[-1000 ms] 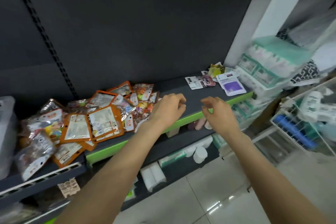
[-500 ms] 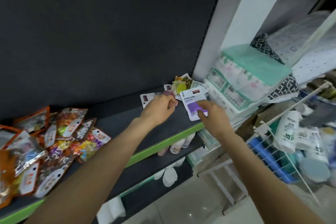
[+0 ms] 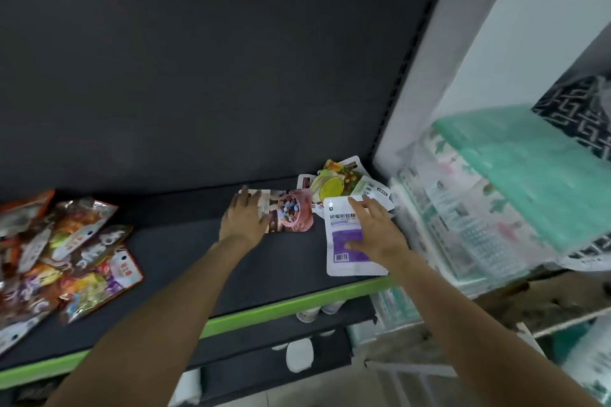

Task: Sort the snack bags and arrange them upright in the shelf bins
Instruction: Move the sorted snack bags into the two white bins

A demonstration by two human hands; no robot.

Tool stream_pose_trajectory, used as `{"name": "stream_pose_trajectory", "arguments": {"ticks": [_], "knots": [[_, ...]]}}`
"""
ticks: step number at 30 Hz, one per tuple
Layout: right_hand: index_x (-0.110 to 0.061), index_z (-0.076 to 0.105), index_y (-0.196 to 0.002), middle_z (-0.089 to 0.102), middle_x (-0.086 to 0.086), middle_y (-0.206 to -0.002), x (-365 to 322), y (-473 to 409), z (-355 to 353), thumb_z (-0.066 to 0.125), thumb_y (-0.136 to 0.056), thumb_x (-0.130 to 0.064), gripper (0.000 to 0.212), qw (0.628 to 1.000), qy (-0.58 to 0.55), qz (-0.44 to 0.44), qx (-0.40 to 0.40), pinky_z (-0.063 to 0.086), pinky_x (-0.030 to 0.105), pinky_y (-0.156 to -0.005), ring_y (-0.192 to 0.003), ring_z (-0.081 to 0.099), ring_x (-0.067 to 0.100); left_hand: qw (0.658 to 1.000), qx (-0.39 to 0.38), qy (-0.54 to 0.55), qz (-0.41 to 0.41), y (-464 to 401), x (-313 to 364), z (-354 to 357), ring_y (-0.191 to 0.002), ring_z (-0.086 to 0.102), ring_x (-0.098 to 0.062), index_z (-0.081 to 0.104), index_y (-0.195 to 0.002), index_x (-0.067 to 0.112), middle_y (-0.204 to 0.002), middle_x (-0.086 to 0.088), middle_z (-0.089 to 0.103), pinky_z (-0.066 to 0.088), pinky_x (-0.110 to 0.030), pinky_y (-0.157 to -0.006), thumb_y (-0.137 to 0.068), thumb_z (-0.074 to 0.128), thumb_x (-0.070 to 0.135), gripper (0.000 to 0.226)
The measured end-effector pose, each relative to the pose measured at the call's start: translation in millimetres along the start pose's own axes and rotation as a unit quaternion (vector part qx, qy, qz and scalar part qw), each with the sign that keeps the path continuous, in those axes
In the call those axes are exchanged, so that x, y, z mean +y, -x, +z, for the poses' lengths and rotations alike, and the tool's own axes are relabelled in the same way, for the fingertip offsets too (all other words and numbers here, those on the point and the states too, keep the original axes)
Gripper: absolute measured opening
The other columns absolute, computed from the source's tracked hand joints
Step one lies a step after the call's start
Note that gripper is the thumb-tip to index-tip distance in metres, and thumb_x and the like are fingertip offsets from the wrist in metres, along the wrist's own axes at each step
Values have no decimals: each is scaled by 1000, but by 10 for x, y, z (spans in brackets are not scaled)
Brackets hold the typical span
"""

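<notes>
Head view: dark shelf [image 3: 185, 251] with green front edge. Left hand [image 3: 243, 218], fingers spread, rests flat on a pink-printed snack bag [image 3: 291, 211]. Right hand [image 3: 373, 231], fingers straight, presses a white-and-purple snack bag [image 3: 344, 254] lying flat. Green-yellow bag [image 3: 334, 185] behind. Orange bag pile [image 3: 62, 254] at left.
</notes>
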State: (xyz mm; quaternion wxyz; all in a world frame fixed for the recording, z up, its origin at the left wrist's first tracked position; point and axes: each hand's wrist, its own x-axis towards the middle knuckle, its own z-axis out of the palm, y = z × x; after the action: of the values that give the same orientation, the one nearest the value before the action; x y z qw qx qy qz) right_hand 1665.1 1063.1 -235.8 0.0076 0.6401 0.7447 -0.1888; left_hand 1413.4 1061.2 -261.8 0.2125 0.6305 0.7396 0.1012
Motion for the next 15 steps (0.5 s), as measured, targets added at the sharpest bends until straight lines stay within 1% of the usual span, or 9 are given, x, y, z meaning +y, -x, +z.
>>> {"name": "stream_pose_trajectory", "arguments": {"ticks": [2, 3, 5, 7, 10, 12, 13, 15], "knots": [[-28, -1, -151, -7, 3, -159, 137, -135, -19, 75, -76, -39, 107, 1000, -4, 5, -7, 11, 37, -117, -147, -5, 22, 997, 29, 25, -70, -45, -60, 59, -144, 15, -31, 19, -150, 13, -158, -13, 10, 24, -45, -114, -95, 52, 33, 68], [-28, -2, -151, -9, 4, -159, 180, -196, -30, 77, -74, -41, 111, 1000, -1, 3, -8, 9, 38, -117, -146, -7, 23, 994, 28, 40, -93, -55, -88, 83, -142, 19, -32, 19, -150, 13, -157, -13, 13, 26, -47, -112, -94, 56, 32, 70], [-28, -4, -151, -13, 5, -158, 217, -299, -49, 78, -70, -47, 116, 1000, 19, -8, -12, 8, 40, -118, -146, -11, 23, 993, 18, 54, -100, -59, -119, 130, -137, 27, -33, 23, -149, 15, -153, -14, 25, 32, -49, -108, -90, 62, 27, 72], [-27, -5, -151, -20, 7, -157, 209, -385, -60, 77, -67, -53, 120, 999, 39, -20, -12, 3, 41, -117, -145, -18, 25, 993, 26, 58, -97, -45, -90, 169, -133, 32, -32, 30, -147, 17, -147, -12, 34, 35, -49, -105, -88, 65, 24, 70], [-27, -9, -151, -24, 14, -155, 188, -523, -54, 77, -63, -58, 127, 999, 43, -20, -20, -3, 42, -117, -142, -25, 30, 984, 56, 89, -141, -67, -27, 192, -127, 36, -33, 35, -143, 16, -137, -17, 41, 38, -49, -102, -80, 74, 21, 74], [-26, -9, -151, -17, 18, -155, 185, -593, -51, 78, -60, -61, 130, 999, 39, -11, -35, 0, 43, -117, -143, -20, 32, 973, 66, 135, -173, -87, 14, 167, -121, 40, -35, 34, -141, 15, -128, -21, 45, 42, -46, -99, -75, 78, 14, 78], [-24, -6, -151, -9, 19, -155, 183, -619, -46, 78, -59, -62, 130, 999, 37, -10, -36, 4, 42, -118, -144, -12, 34, 965, 73, 174, -181, -93, 31, 142, -118, 45, -34, 35, -139, 13, -125, -21, 49, 45, -42, -94, -75, 77, 8, 77], [-19, 4, -151, 12, 19, -149, 180, -661, -34, 79, -57, -61, 127, 999, 28, -17, -19, 15, 40, -117, -141, 9, 34, 948, 90, 246, -180, -63, 52, 86, -108, 56, -28, 38, -134, 10, -117, -15, 59, 49, -32, -80, -77, 72, -1, 67]]}}
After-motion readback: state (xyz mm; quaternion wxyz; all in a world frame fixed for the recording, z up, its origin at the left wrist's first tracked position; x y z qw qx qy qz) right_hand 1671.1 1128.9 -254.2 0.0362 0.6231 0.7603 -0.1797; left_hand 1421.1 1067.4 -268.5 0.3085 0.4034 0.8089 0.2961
